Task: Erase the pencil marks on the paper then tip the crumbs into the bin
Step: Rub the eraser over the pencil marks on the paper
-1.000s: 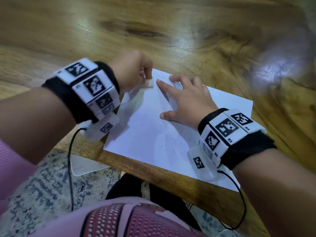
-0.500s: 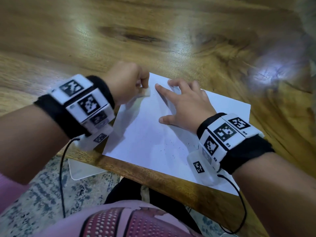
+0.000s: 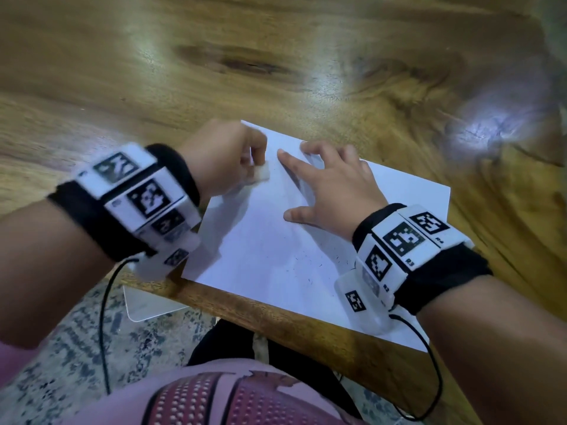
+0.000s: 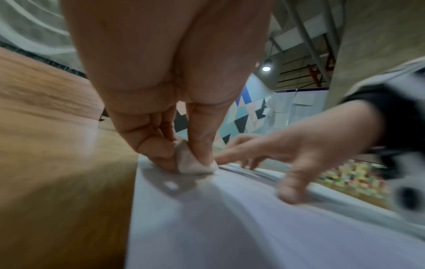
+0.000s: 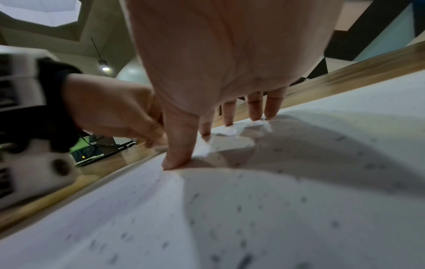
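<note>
- at the near edge of the wooden surface (image 3: 306, 72) a white sheet of paper (image 3: 260, 250) lies flat, one corner close to the person's lap.
- dark eraser crumbs (image 3: 310, 265) are scattered over the near right part of the paper, just beside the right wrist band (image 3: 405, 240).
- the right hand (image 3: 334, 188) rests on the paper past the crumbs, fingers (image 5: 179, 145) spread wide and nearly straight, tips and thumb pressing the sheet down; it holds nothing.
- the paper bulges a little between the thumb and the other fingertips in the right wrist view.
- the left hand (image 3: 224, 154) sits at the far left corner of the paper, its fingers (image 4: 147, 138) curled and pinching a small whitish eraser (image 4: 193, 162) between thumb and forefinger.
- the eraser touches the paper, just beside the right forefinger tip.
- the left hand and its wrist band (image 3: 138, 197) are blurred in the head view.
- a pale flat object (image 3: 147, 305) lies on the patterned floor beneath the surface edge; what it is cannot be told.
</note>
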`<state>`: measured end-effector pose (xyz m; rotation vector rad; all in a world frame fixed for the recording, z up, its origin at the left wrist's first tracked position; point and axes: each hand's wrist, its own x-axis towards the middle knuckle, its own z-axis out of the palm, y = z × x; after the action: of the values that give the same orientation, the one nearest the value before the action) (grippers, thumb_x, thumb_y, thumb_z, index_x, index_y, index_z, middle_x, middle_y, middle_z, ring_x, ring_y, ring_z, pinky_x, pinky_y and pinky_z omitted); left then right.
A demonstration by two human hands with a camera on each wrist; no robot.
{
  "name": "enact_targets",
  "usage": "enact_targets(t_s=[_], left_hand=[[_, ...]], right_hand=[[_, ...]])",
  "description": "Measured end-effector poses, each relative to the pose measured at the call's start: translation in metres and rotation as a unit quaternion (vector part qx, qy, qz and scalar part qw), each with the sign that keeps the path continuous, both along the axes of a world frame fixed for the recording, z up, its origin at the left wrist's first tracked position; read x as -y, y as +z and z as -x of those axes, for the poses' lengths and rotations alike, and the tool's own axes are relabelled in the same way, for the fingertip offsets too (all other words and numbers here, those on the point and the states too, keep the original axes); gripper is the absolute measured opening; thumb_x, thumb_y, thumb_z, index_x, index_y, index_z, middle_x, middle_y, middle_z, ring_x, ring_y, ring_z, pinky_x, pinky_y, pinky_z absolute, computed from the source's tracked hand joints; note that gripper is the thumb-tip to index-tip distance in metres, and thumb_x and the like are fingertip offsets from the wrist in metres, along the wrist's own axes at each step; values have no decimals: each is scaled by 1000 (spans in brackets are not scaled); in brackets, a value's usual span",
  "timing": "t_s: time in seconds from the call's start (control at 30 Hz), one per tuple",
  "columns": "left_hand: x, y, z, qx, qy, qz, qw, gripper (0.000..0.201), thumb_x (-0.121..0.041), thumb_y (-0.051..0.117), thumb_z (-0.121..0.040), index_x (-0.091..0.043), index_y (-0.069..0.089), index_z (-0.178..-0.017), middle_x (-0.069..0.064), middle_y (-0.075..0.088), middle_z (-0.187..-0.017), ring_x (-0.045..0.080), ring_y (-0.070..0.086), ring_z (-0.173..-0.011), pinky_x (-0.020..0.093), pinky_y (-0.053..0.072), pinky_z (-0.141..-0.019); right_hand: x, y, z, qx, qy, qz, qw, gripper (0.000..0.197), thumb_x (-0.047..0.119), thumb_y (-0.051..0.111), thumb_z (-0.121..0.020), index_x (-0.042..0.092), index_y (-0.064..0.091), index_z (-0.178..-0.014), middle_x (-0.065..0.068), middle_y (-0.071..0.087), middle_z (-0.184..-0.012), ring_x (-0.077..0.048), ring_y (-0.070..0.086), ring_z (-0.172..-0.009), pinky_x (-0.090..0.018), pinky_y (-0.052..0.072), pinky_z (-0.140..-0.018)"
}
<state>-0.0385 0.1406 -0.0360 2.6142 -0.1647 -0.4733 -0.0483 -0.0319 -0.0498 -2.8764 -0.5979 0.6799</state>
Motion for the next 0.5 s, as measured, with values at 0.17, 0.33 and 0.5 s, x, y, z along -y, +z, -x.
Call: enact_targets(t_s=[0.17,0.33,0.5], left_hand=[[-6,4,16,-39,-48,9,998,10,-19,72,-73,-12,66,-78,6,67,-73,20,53,-68,9,32,-52],[12,4,-27,17,12,37,999,12,-15,69,-74,-11,66,-84,-6,49,-59,22,49,-70,24,35,-60],[9,-3,-3,21,-41,21,999,9,-19,69,-75,-18,62,-69,-8,47,-57,16,45,-60,22,30,-56]], right_hand=[[1,0,1,5,0,-11,1000,85,58,62,-75,45,14,-143,11,17,-149,-21,17,-128,-33,19,-104],[-1,1,1,11,-38,-41,998,93,53,72,-67,30,24,-143,14,24,-146,-20,22,-126,-32,23,-100],[4,3,-1,0,-3,-21,1000,94,52,70,-70,30,17,-146,15,20,-148,-21,20,-127,-32,22,-105]])
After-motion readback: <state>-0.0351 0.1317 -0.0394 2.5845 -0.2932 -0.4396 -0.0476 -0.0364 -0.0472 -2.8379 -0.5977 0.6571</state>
